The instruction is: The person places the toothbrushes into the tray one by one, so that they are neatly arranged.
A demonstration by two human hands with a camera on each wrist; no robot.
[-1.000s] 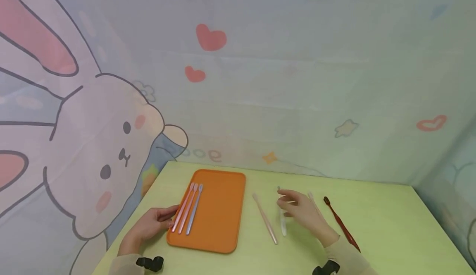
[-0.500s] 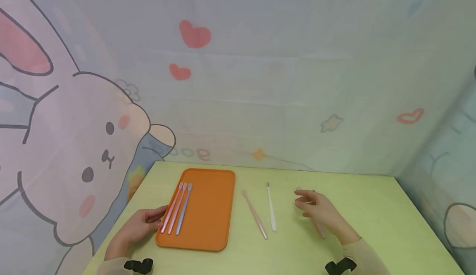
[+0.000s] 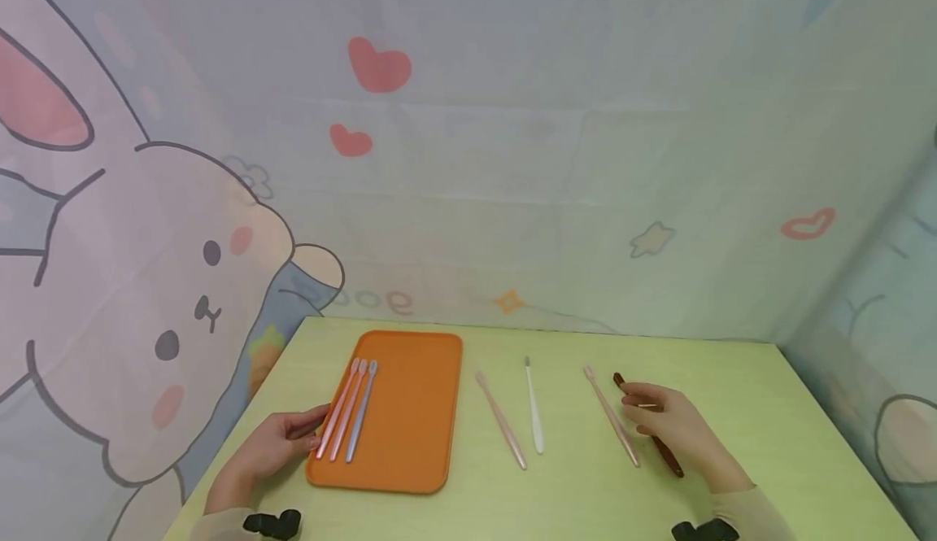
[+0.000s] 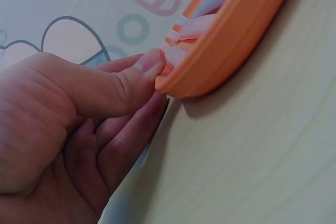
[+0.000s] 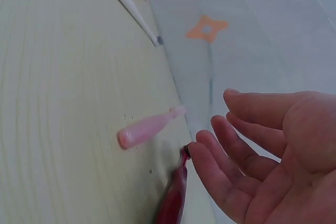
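Right hand [image 3: 677, 427]: fingers parted, apparently gripping nothing, over 1 dark-red toothbrush [image 3: 668, 457] on the tabletop [image 3: 791, 435]; best pinched mid-handle, clear of adjacent pink toothbrush [image 3: 613, 419]. Left hand [image 3: 272, 447]: pinching orange tray [image 3: 417, 411], best held steady.

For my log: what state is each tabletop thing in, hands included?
Orange tray: right side up on the table
Two pink toothbrushes: lying in the tray
Blue toothbrush: lying beside them
Peach toothbrush: flat, outside tray
White toothbrush: flat, outside tray
Pale pink toothbrush: flat, outside tray
Brown toothbrush: lying partly hidden
Left hand: pinching the tray's edge
Right hand: fingers relaxed, over brown toothbrush
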